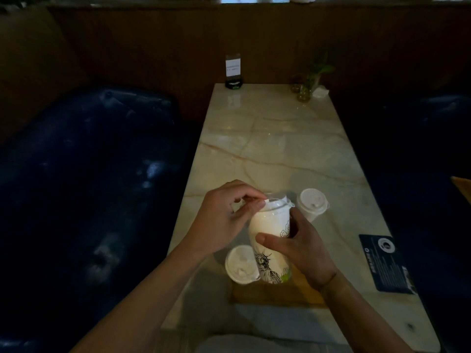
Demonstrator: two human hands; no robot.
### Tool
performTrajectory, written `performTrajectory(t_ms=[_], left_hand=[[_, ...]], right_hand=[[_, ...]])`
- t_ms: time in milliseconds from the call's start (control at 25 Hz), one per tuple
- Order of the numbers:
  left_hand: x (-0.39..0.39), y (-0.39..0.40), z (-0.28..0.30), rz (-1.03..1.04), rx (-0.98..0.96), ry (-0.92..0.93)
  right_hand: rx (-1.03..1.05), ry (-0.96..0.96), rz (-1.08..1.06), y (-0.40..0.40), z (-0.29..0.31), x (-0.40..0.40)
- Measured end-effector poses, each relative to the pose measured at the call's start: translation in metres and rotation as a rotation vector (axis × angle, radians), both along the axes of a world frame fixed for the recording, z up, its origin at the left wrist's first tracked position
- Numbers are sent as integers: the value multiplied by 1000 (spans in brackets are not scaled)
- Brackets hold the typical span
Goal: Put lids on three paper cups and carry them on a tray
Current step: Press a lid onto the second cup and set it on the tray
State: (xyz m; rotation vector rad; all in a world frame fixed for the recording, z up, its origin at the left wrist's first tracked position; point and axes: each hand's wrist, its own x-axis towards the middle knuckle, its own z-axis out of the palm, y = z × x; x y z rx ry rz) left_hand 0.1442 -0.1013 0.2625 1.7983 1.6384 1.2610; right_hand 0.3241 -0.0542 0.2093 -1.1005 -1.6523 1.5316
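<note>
I hold a tall white paper cup [267, 225] with a black statue drawing above the marble table. My right hand [295, 243] grips its side. My left hand [224, 217] pinches the clear lid [277, 203] at the cup's rim with thumb and fingertips. A lidded white cup [240, 267] stands just below and left of the held one, on a wooden tray [277, 294]. Another lidded cup [312, 203] stands on the table behind and to the right, off the tray.
A dark leaflet [387, 263] lies at the table's right edge. At the far end are a small sign stand [233, 71], a potted plant in glass [307, 82] and a crumpled tissue [320, 92]. Dark blue seats [84, 174] flank the marble table [275, 149].
</note>
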Motion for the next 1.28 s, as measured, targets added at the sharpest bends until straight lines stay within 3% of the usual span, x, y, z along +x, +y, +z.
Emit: performTrajectory(t_ms=[440,760,1280], left_hand=[[-10,2,13,-68,-167,-102],[-25,5,14,-98,-211,-172],[-23,1,8,-151,-184,-136]], right_hand=[[140,-161,-20,-4,4,0],[113,-136,-5,-6,6,-9],[38,-72,8,-11,8,-6]])
